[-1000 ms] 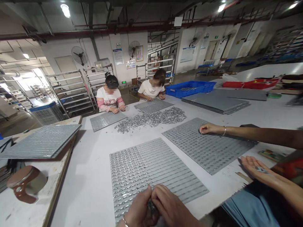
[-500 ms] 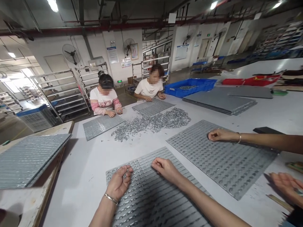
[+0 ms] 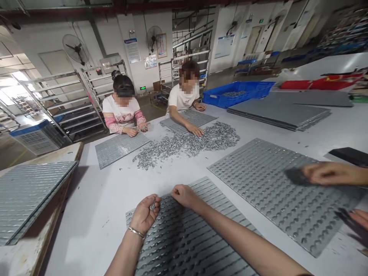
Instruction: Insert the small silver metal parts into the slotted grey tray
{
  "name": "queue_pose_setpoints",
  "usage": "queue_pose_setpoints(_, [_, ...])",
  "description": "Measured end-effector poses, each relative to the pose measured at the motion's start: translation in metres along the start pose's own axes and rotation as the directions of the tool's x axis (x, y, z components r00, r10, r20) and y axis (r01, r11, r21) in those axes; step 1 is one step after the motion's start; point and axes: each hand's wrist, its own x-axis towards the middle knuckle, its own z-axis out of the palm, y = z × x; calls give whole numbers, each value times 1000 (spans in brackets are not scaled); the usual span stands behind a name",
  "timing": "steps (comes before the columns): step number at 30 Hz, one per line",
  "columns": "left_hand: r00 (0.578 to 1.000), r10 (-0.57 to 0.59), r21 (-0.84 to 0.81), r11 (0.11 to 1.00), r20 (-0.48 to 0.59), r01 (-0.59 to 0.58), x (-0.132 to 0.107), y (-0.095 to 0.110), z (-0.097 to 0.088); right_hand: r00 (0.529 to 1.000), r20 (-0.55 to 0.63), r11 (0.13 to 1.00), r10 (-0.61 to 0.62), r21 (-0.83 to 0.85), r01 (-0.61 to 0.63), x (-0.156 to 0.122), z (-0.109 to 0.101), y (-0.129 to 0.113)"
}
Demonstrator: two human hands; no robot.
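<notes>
A grey board (image 3: 186, 249) with long parallel strips lies before me, rows of small shiny metal pieces set along part of it. My left hand (image 3: 145, 212) is palm up at its far left edge, fingers curled around several small metal pieces (image 3: 153, 204). Just right of it, my right hand (image 3: 185, 196) is low over the board's far edge with its fingers pinched together; whatever is between the fingertips is hidden. Farther off, a loose heap of the same metal pieces (image 3: 198, 142) is spread on the white table (image 3: 100, 199).
To the right, a co-worker's blurred hand (image 3: 330, 173) is above another filled board (image 3: 267, 184). Two people sit opposite with boards. Stacked grey boards (image 3: 276, 109), a blue crate (image 3: 238, 94) and red trays (image 3: 324, 82) stand farther back. More boards (image 3: 31, 195) rest at left.
My right hand has moved left, closer to my left hand. One person opposite has reached into the heap. The neighbour's hand at right has shifted rightward. My view has tilted down slightly.
</notes>
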Motion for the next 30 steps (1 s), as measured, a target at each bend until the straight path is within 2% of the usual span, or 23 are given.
queue_pose_setpoints(6, [998,5,39,999,57,-7,10,-9,-6,1000,6,998,31,-64,-30,6,4,0])
queue_pose_setpoints(13, [997,-30,76,997,68,24,10,-14,3,998,-44,999,42,31,-41,1,-1,-5])
queue_pose_setpoints(16, [996,-32,92,995,87,24,7,-18,8,998,-36,980,-45,192,52,-16,-6,-12])
queue_pose_setpoints(19, [994,-40,107,994,103,29,5,-25,14,986,-15,890,-165,429,155,-35,-9,-19])
queue_pose_setpoints(21, [993,-50,113,993,108,38,5,-30,19,979,-24,861,-200,472,188,-41,-11,-22])
queue_pose_setpoints(23, [993,-57,113,993,106,45,6,-33,22,981,-39,896,-188,403,187,-41,-15,-21])
queue_pose_setpoints(26, [994,-54,104,994,91,44,9,-30,24,995,-28,977,-93,190,96,-32,-19,-14])
queue_pose_setpoints(30, [997,-24,91,996,72,18,10,-19,19,1000,12,1000,0,2,0,-16,-15,0])
